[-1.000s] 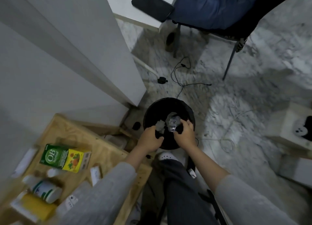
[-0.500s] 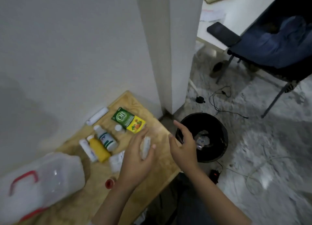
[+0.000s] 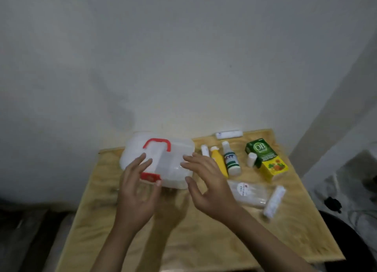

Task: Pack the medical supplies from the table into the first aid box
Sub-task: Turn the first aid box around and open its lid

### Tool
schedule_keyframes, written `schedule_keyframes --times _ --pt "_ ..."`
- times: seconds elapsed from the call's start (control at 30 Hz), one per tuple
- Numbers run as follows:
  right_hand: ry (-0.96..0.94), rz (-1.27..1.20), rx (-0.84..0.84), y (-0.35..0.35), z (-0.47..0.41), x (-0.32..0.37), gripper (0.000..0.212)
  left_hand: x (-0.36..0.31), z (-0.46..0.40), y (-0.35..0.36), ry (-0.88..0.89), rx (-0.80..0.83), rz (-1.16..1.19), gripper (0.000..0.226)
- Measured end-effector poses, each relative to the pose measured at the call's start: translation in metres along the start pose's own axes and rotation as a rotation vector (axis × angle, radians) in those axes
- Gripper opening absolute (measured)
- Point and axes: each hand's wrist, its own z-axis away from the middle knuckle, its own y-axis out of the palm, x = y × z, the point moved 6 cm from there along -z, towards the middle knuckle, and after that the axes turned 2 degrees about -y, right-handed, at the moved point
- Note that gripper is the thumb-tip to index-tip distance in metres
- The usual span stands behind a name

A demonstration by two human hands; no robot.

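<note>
A closed translucent white first aid box (image 3: pixel 163 159) with a red handle and red latch sits at the back left of the wooden table (image 3: pixel 204 241). My left hand (image 3: pixel 136 192) hovers over its front left with fingers spread, the thumb near the red latch. My right hand (image 3: pixel 208 184) is open at the box's right front corner. To the right lie a yellow bottle (image 3: pixel 219 161), a white and green bottle (image 3: pixel 230 161), a green and yellow carton (image 3: pixel 266 159), a small white vial (image 3: pixel 252 159), a clear packet (image 3: pixel 247 192) and white tubes (image 3: pixel 274 200).
A white wall rises just behind the table. Another white tube (image 3: pixel 229 134) lies along the table's back edge. A black bin rim (image 3: pixel 346 231) shows at the lower right beyond the table's right edge.
My view swung left from the black bin on the floor to the table. Both hands left the bin and now reach over the first aid box.
</note>
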Motion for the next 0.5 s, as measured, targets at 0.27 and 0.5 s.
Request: schedule_keyframes --times 0.27,0.5 --pt "-0.378 0.149 0.241 0.077 -0.016 -0.027 0.028 0.106 -0.01 -0.011 0.008 -0.13 -0.093 0.042" --pt "-0.566 0.369 0.177 0.083 -0.007 -0.039 0.027 0.111 0.011 -0.001 0.061 -0.172 -0.045 0.044"
